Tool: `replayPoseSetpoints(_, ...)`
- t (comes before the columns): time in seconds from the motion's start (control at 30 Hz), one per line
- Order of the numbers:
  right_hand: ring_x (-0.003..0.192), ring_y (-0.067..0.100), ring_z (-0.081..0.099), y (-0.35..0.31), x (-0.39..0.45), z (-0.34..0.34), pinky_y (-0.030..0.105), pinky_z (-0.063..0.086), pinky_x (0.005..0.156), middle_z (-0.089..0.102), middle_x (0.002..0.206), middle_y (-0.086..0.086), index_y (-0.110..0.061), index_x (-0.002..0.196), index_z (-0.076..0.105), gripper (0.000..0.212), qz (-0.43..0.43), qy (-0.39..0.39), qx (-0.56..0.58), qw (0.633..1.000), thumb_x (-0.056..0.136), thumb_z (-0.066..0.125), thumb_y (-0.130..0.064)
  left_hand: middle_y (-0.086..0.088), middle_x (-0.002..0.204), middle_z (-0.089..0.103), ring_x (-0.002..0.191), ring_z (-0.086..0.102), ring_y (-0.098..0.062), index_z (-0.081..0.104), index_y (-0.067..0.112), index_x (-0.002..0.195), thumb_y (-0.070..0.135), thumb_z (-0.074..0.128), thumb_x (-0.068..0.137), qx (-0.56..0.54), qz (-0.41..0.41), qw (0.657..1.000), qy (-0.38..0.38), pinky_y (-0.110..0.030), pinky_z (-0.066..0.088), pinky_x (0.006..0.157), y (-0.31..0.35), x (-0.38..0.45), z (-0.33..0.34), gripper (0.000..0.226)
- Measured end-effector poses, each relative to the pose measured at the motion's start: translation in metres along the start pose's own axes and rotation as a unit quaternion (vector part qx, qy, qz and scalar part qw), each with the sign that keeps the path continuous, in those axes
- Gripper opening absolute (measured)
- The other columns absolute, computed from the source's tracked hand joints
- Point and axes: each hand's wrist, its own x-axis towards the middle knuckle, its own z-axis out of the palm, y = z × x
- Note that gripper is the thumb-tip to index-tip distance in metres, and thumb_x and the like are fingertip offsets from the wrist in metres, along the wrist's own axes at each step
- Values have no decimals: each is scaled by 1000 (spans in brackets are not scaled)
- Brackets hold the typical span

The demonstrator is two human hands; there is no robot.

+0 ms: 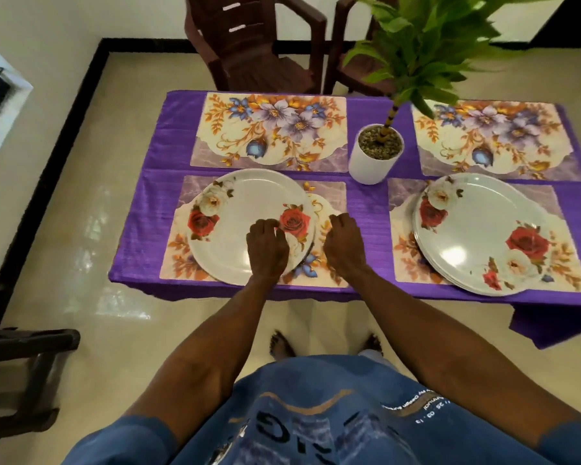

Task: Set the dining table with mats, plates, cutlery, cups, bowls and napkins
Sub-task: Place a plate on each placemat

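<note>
Four floral mats lie on the purple-clothed table. A white plate with red roses (245,209) sits on the near left mat (329,196). My left hand (267,246) rests on that plate's right part, fingers curled, holding nothing. Just right of the plate's rim, my right hand (344,243) hovers over the mat with bent fingers. A stack of rose plates (483,229) lies on the near right mat (403,243). The far left mat (269,129) and far right mat (497,139) are bare.
A white pot with a green plant (374,156) stands mid-table between the mats. Two brown plastic chairs (249,52) stand beyond the far edge. A dark stool (24,374) is on the floor at my left. The purple cloth (366,209) hangs over the near edge.
</note>
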Motion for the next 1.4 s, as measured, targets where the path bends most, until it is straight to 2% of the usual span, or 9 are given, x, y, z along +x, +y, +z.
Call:
replayPoseSetpoints(0.13, 95, 43, 60, 36, -5, -26, 41, 51, 79, 62, 108, 26, 8, 115, 62, 35, -20, 37, 7, 999, 81, 54, 7, -14, 106, 65, 99, 57, -31, 64, 6, 106, 18, 51, 93, -44, 16, 999, -27, -40, 43, 88, 53, -12, 29, 22)
replayPoseSetpoints(0.3, 89, 42, 59, 115, -2, -66, 42, 51, 75, 60, 107, 25, 5, 118, 60, 43, -6, 53, 2, 999, 76, 50, 2, -12, 92, 64, 89, 56, -31, 63, 7, 96, 13, 53, 91, -81, 64, 993, -49, -40, 42, 82, 136, -26, 75, 12)
replayPoseSetpoints(0.47, 88, 43, 58, 215, -7, -114, 46, 51, 75, 59, 106, 24, 3, 116, 61, 45, 48, 94, -4, 994, 74, 47, 2, -16, 102, 63, 100, 56, -36, 60, 4, 106, 18, 53, 89, -121, 33, 987, -103, -43, 44, 86, 230, -49, 131, 24)
replayPoseSetpoints(0.57, 98, 43, 57, 275, -6, -145, 48, 50, 84, 58, 112, 24, 4, 119, 60, 42, 82, 110, -29, 990, 79, 47, 0, -21, 120, 57, 112, 50, -40, 53, -1, 123, 24, 55, 87, -71, -20, 992, -98, -45, 40, 95, 274, -60, 161, 44)
replayPoseSetpoints(0.73, 111, 38, 50, 345, 7, -189, 47, 41, 92, 50, 124, 20, 0, 126, 51, 43, 193, 79, -95, 973, 85, 54, -12, -21, 145, 38, 132, 36, -38, 34, 1, 142, 27, 54, 90, 27, -224, 967, -120, -48, 29, 107, 328, -58, 185, 61)
replayPoseSetpoints(0.83, 119, 36, 45, 366, 14, -203, 45, 35, 100, 44, 132, 18, 0, 132, 45, 57, 257, 40, -85, 962, 84, 61, -24, -19, 138, 45, 126, 42, -36, 44, 1, 132, 28, 50, 91, 41, -284, 950, -124, -46, 34, 103, 341, -52, 191, 49)
replayPoseSetpoints(0.97, 122, 36, 46, 377, 23, -208, 43, 35, 104, 46, 133, 18, 0, 129, 47, 49, 313, 11, -14, 950, 86, 58, -22, -19, 137, 45, 127, 42, -36, 47, 2, 130, 36, 49, 93, 40, -334, 935, -116, -48, 33, 106, 344, -47, 194, 50)
replayPoseSetpoints(1.17, 123, 36, 49, 371, 35, -209, 42, 38, 103, 50, 133, 19, -1, 129, 51, 45, 385, 49, 59, 920, 89, 58, -21, -17, 138, 43, 128, 41, -34, 47, 2, 131, 39, 50, 93, 43, -381, 917, -114, -46, 33, 107, 354, -36, 195, 53)
replayPoseSetpoints(1.4, 123, 32, 49, 366, 42, -204, 43, 37, 106, 49, 134, 16, -5, 127, 51, 51, 426, 44, 67, 901, 91, 63, -39, -17, 146, 36, 137, 33, -34, 46, 5, 135, 50, 50, 94, 22, -419, 899, -127, -47, 27, 113, 358, -31, 192, 61)
